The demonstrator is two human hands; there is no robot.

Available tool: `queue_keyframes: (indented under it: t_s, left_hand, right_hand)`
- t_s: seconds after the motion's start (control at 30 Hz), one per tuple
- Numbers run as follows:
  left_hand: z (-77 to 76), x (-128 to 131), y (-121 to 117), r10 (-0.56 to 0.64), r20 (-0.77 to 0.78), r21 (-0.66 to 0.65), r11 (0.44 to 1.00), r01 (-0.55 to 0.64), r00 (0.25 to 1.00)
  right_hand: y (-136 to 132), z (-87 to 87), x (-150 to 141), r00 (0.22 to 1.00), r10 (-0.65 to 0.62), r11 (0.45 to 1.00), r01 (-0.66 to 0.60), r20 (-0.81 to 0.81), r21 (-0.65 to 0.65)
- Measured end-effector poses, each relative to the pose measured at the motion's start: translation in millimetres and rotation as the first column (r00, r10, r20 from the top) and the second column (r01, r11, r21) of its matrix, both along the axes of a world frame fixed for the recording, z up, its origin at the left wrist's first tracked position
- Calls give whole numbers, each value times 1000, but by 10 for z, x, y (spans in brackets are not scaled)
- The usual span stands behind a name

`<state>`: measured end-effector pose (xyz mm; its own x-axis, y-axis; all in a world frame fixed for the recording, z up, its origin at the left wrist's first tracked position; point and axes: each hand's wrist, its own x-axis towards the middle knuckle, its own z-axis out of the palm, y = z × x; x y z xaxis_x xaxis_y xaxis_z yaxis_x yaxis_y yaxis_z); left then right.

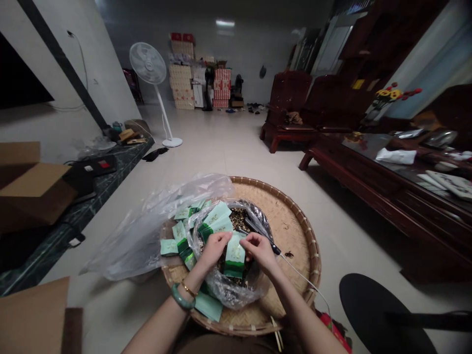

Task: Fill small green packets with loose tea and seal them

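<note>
Both hands pinch the top edge of a small green packet (235,253), held over an opened clear plastic bag (236,295). My left hand (214,248) has its fingers closed at the packet's left corner, and my right hand (261,250) has its fingers closed at the right corner. Dark and yellowish loose dried bits (239,219) fill the bag. More green packets (217,216) lie fanned on the bag's left side. Beside my right hand a black handheld tool with a white cord (263,235) rests across the bag.
A round woven bamboo tray (295,221) carries everything. Further green packets (180,236) and a large clear plastic sheet (147,231) lie at its left. A white fan (162,105) stands ahead, a dark wooden table (354,172) at right, a cardboard box (37,196) at left.
</note>
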<state>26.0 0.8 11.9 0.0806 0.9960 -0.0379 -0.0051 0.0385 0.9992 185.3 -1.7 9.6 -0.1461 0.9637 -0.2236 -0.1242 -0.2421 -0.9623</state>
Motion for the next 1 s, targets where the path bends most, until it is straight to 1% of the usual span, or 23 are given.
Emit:
queue_keyframes:
  t_s: [0.03, 0.07, 0.1, 0.17, 0.2, 0.23, 0.3, 0.33, 0.37, 0.43, 0.5, 0.57, 0.6, 0.63, 0.67, 0.7, 0.73, 0.77, 0.8, 0.87, 0.9, 0.93, 1.0]
  left_hand:
    - [22, -29, 12, 8, -35, 27, 1000, -7, 999]
    - [48, -67, 34, 44, -55, 59, 997, -40, 998]
    - [79, -117, 67, 112, -56, 95, 990, -107, 992]
    - [155, -250, 172, 285, -2, 114, 952, -283, 959]
    - [200, -328, 241, 377, 27, 152, 914, -376, 926]
    - [248, -409, 317, 440, 35, 213, 874, -437, 897]
    - [338, -562, 470, 509, 13, 350, 804, -481, 860]
    - [373, -624, 539, 548, -13, 413, 765, -494, 837]
    - [398, -671, 597, 577, -63, 466, 739, -487, 815]
    - [408, -720, 675, 591, -239, 545, 738, -398, 770]
    - [375, -710, 696, 619, -375, 594, 732, -334, 690]
    - [319, -661, 665, 656, -452, 641, 710, -291, 604]
    - [292, -631, 635, 662, -482, 663, 704, -256, 573]
    - [267, -599, 598, 650, -516, 676, 709, -200, 558]
    - [245, -569, 556, 605, -566, 672, 732, -112, 561]
    - [227, -539, 512, 527, -638, 641, 767, 9, 562]
    - [211, -512, 467, 440, -719, 589, 797, 135, 538]
    - [195, -486, 424, 364, -798, 520, 819, 243, 481]
    - [179, -461, 383, 314, -860, 450, 838, 308, 401]
    - [146, -414, 313, 278, -924, 357, 873, 333, 261]
    - [129, -393, 285, 272, -937, 333, 887, 320, 219]
    - [112, -373, 262, 270, -943, 320, 897, 305, 193]
    - [84, -348, 233, 272, -947, 311, 907, 283, 170]
  right_hand:
    - [10, 26, -6, 999, -6, 1000, 6, -35, -9]
    - [19, 54, -9, 997, -15, 1000, 14, -71, -13]
    - [26, 80, -11, 994, -29, 1000, 28, -105, -12]
    - [36, 116, -5, 986, -59, 998, 59, -154, -4]
    - [39, 122, 2, 984, -71, 997, 72, -166, -1]
    - [40, 117, 11, 982, -81, 997, 82, -168, 1]
    - [37, 86, 32, 983, -93, 996, 94, -157, -2]
    - [34, 62, 41, 984, -100, 995, 101, -149, -6]
    - [31, 38, 48, 984, -109, 994, 108, -139, -11]
    - [21, -4, 60, 986, -113, 994, 111, -121, -21]
    - [9, -26, 70, 989, -100, 995, 98, -108, -23]
    - [-3, -28, 81, 991, -85, 996, 83, -102, -22]
    - [-8, -25, 87, 992, -79, 997, 77, -100, -22]
    - [-10, -21, 93, 992, -74, 997, 72, -98, -23]
    - [-11, -20, 97, 993, -67, 998, 65, -95, -24]
    - [-9, -22, 100, 994, -61, 998, 59, -91, -26]
    - [-5, -30, 102, 995, -53, 998, 51, -86, -26]
    - [1, -45, 101, 996, -44, 999, 42, -80, -26]
    - [8, -69, 99, 997, -38, 999, 36, -71, -23]
    - [16, -136, 94, 999, -31, 1000, 31, -31, 0]
    - [15, -176, 93, 1000, -29, 999, 29, 8, 24]
    - [9, -217, 94, 997, -28, 998, 24, 67, 60]
    - [-16, -289, 106, 970, -33, 986, -8, 240, 168]
